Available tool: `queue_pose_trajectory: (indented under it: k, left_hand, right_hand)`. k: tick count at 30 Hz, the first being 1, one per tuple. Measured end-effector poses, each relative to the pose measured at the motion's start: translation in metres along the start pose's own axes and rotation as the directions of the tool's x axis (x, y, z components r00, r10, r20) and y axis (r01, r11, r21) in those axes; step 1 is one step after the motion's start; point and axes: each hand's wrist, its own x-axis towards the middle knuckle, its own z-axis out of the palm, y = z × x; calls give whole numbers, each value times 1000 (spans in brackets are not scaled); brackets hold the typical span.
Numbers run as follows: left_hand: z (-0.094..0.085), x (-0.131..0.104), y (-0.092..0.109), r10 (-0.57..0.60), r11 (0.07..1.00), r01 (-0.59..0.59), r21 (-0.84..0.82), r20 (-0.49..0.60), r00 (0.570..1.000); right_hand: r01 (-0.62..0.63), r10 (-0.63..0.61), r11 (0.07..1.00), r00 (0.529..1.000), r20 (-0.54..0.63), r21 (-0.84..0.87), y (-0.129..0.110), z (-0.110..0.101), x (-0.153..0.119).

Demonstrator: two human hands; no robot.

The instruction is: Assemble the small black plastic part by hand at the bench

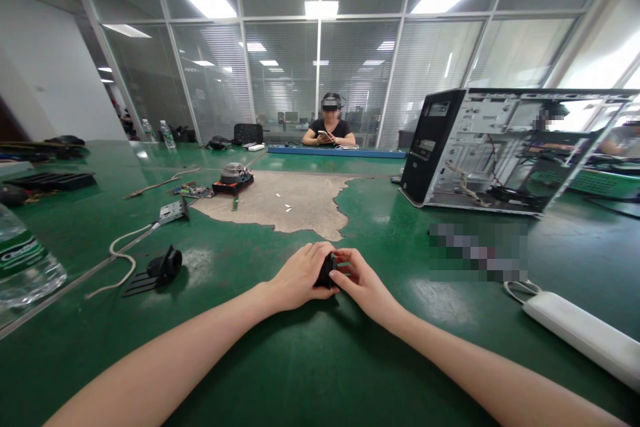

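Note:
A small black part [327, 271] is held between my two hands, just above the green table [280, 373]. My left hand [299, 275] wraps round it from the left, fingers over its far side and thumb below. From the right, my right hand [356, 275] pinches its edge with thumb and fingers. Much of the part is covered by my hands, so I cannot tell its exact kind. To the left lies another black plastic piece [165, 265] with a round opening and flat slotted prongs.
An opened computer case [435, 153] stands at the right, near a white power strip [580, 327]. A water bottle [25, 260], a cable [123, 247], a metal bracket [173, 211] and a fan heatsink [234, 177] lie leftward. A person [330, 130] sits opposite with a phone.

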Motion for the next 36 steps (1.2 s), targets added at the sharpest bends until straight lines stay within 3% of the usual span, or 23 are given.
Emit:
queue_pose_trajectory:
  k: [17, 26, 36]
  left_hand:
    - [4, -1, -7, -162, 961, 163, -223, 21, 987]
    - [11, 0, -7, -168, 969, 171, -181, 32, 985]
    - [3, 0, -4, -155, 975, 164, -150, 74, 985]
  right_hand:
    - [-16, 11, 996, 999, 52, 89, 0, -4, 5]
    - [-34, 31, 991, 999, 28, 132, 1, -4, 6]
    - [-23, 26, 997, 999, -38, 74, 3, -4, 9]
